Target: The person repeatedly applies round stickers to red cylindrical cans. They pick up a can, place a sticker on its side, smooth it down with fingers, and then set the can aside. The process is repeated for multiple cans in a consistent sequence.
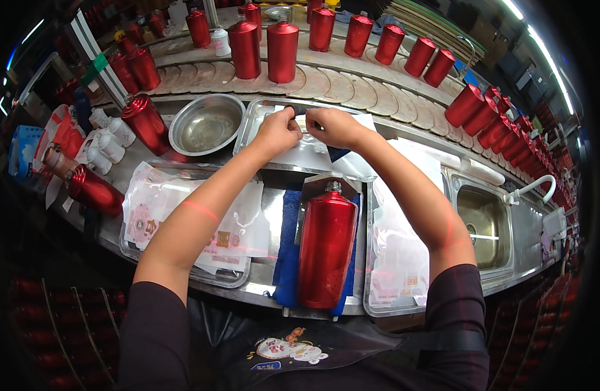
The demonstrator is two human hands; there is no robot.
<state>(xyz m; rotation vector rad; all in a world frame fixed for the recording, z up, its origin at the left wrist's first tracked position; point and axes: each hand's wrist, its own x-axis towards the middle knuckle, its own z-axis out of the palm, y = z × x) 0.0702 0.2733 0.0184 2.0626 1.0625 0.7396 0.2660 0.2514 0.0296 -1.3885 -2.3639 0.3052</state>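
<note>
My left hand (279, 132) and my right hand (335, 128) are close together over a metal tray (239, 141) that holds wet-looking white sheets. Both have curled fingers; whether they pinch anything is too small to tell. Something black wraps a fingertip of my left hand. A dark blue flat piece (340, 153) shows below my right hand, and I cannot tell whether it is held. Nearer to me, a glossy red bottle (328, 249) lies on its back in a cradle lined with blue cloth (286, 273), its neck pointing away from me.
Printed transfer sheets (246, 220) fill a left tray, and more sheets (402, 254) lie in a right tray. A metal bowl (207, 124) of liquid stands left. Behind runs a slat conveyor (339, 85) with red bottles (282, 54). A sink (480, 227) is at right.
</note>
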